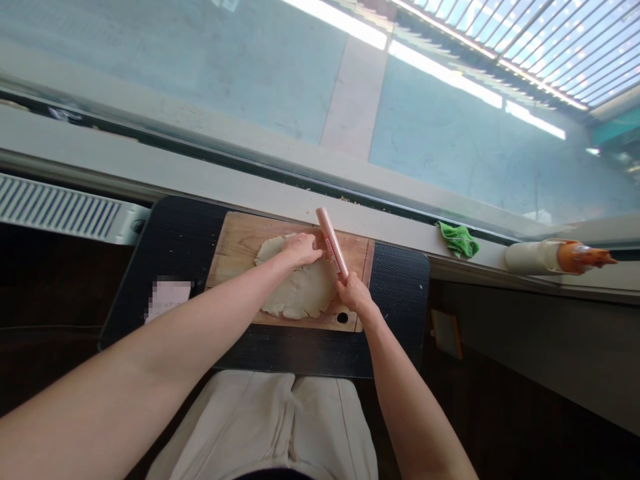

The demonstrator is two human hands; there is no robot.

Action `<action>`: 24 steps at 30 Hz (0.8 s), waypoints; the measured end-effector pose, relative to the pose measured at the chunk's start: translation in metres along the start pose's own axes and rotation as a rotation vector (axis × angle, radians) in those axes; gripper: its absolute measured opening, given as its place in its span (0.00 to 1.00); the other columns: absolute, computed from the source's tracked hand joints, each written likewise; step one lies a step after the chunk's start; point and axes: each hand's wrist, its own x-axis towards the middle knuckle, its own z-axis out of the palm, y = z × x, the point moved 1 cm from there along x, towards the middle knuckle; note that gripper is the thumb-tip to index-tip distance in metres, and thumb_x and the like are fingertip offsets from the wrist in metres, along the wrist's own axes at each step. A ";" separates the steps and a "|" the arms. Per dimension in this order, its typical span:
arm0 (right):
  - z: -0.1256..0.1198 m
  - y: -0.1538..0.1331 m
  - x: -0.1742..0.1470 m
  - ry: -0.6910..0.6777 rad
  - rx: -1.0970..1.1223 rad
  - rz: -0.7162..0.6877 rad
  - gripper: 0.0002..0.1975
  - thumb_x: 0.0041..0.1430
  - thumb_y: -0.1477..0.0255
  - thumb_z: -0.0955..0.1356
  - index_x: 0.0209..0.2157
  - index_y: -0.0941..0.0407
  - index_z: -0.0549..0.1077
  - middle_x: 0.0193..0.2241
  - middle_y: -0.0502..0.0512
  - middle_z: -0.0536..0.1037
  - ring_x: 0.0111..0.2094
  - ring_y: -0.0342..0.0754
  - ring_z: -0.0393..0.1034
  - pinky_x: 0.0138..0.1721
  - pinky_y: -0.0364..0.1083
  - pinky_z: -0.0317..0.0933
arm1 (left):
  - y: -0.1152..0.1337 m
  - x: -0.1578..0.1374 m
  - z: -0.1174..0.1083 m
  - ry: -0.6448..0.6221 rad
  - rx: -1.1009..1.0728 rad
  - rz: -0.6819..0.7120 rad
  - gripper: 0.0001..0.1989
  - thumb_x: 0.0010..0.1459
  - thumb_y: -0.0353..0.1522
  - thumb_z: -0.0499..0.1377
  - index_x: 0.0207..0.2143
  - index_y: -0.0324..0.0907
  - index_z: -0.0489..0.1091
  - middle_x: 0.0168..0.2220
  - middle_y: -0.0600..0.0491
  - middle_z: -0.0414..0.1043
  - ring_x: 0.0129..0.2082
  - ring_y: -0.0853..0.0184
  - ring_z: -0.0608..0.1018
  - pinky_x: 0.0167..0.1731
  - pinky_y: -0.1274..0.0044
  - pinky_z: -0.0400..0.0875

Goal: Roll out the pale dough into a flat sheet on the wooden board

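Smooth pinkish cylinder [331, 241], gripped in right hand [355, 292]. Flattened dough [301, 290], pale, ragged-edged, on wooden board [235, 235]; left hand [302, 249] on it, grip unclear.

No text can be read. Red characters run along the rolling pin [333, 244], too small to make out; the pink slip [171, 297] on the bench [400, 287] carries faint marks, partly pixelated and illegible.

The tube [332, 243] in the right grip [355, 292] looks smooth, faintly glossy; beneath that grip, grained wooden board [235, 237] and matt, wood-textured table [400, 293].
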 end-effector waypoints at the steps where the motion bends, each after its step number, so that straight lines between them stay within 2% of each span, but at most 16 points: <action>1: 0.001 0.003 0.001 0.008 0.038 0.001 0.17 0.61 0.59 0.60 0.42 0.58 0.65 0.41 0.62 0.76 0.39 0.52 0.73 0.36 0.46 0.62 | 0.002 0.002 -0.002 -0.014 -0.006 -0.017 0.20 0.52 0.48 0.53 0.33 0.41 0.73 0.37 0.43 0.75 0.40 0.54 0.77 0.37 0.69 0.68; 4: 0.006 0.012 0.005 0.034 0.168 0.012 0.16 0.61 0.58 0.61 0.42 0.57 0.65 0.36 0.57 0.76 0.33 0.48 0.72 0.30 0.43 0.60 | 0.007 0.006 -0.003 0.013 0.017 -0.105 0.25 0.51 0.50 0.54 0.39 0.39 0.72 0.42 0.39 0.75 0.45 0.49 0.75 0.40 0.66 0.68; 7: 0.010 0.019 0.007 0.062 0.267 0.011 0.16 0.60 0.58 0.62 0.41 0.56 0.65 0.31 0.53 0.75 0.28 0.46 0.69 0.27 0.42 0.58 | 0.010 0.006 0.001 0.039 0.019 -0.130 0.22 0.50 0.47 0.57 0.40 0.41 0.71 0.44 0.41 0.74 0.47 0.50 0.74 0.43 0.66 0.67; 9: 0.006 0.022 0.006 0.116 0.235 -0.016 0.15 0.59 0.58 0.62 0.39 0.55 0.65 0.32 0.53 0.74 0.29 0.46 0.68 0.28 0.42 0.58 | 0.007 0.004 0.002 0.021 -0.012 -0.103 0.17 0.50 0.44 0.57 0.37 0.42 0.72 0.43 0.44 0.75 0.45 0.53 0.75 0.41 0.68 0.67; 12: -0.006 0.022 0.005 0.262 0.031 -0.100 0.11 0.59 0.62 0.64 0.38 0.56 0.67 0.37 0.57 0.72 0.36 0.48 0.67 0.34 0.44 0.59 | -0.005 -0.002 -0.007 0.007 -0.054 -0.070 0.14 0.53 0.43 0.54 0.33 0.45 0.72 0.37 0.50 0.77 0.38 0.60 0.77 0.35 0.73 0.67; 14: -0.013 0.019 0.006 0.341 -0.101 -0.171 0.10 0.60 0.63 0.64 0.38 0.56 0.67 0.38 0.58 0.71 0.39 0.50 0.66 0.38 0.46 0.58 | -0.013 -0.004 -0.021 0.090 -0.084 -0.079 0.16 0.57 0.43 0.49 0.32 0.45 0.72 0.34 0.51 0.77 0.34 0.62 0.77 0.31 0.74 0.67; 16: -0.017 0.014 0.009 0.398 -0.181 -0.254 0.10 0.60 0.63 0.64 0.38 0.56 0.68 0.38 0.58 0.70 0.40 0.51 0.65 0.39 0.47 0.58 | -0.019 -0.002 -0.039 0.304 -0.085 -0.069 0.17 0.59 0.41 0.46 0.32 0.44 0.72 0.34 0.50 0.76 0.34 0.62 0.76 0.31 0.74 0.66; 18: -0.017 0.007 0.013 0.444 -0.221 -0.341 0.10 0.60 0.63 0.65 0.38 0.55 0.69 0.38 0.58 0.69 0.40 0.51 0.64 0.41 0.47 0.57 | -0.019 0.005 -0.053 0.525 -0.036 0.013 0.16 0.59 0.37 0.47 0.33 0.41 0.72 0.36 0.47 0.75 0.38 0.60 0.75 0.36 0.72 0.66; 20: -0.013 -0.003 0.016 0.477 -0.216 -0.405 0.10 0.59 0.62 0.66 0.38 0.54 0.70 0.38 0.56 0.69 0.41 0.51 0.63 0.42 0.47 0.57 | -0.015 0.016 -0.058 0.608 0.044 0.136 0.15 0.59 0.35 0.48 0.34 0.40 0.73 0.39 0.45 0.74 0.42 0.58 0.74 0.41 0.69 0.66; 22: -0.006 -0.013 0.019 0.515 -0.167 -0.419 0.12 0.59 0.60 0.65 0.38 0.54 0.70 0.38 0.56 0.69 0.42 0.51 0.62 0.44 0.47 0.56 | -0.013 0.027 -0.052 0.566 0.124 0.256 0.15 0.58 0.35 0.49 0.38 0.39 0.73 0.43 0.44 0.73 0.47 0.56 0.72 0.46 0.67 0.64; 24: 0.003 -0.024 0.021 0.592 -0.099 -0.367 0.13 0.61 0.60 0.64 0.38 0.54 0.70 0.40 0.56 0.70 0.44 0.51 0.62 0.46 0.49 0.55 | -0.016 0.031 -0.038 0.485 0.193 0.350 0.18 0.59 0.36 0.49 0.46 0.38 0.71 0.50 0.44 0.70 0.53 0.56 0.68 0.52 0.64 0.60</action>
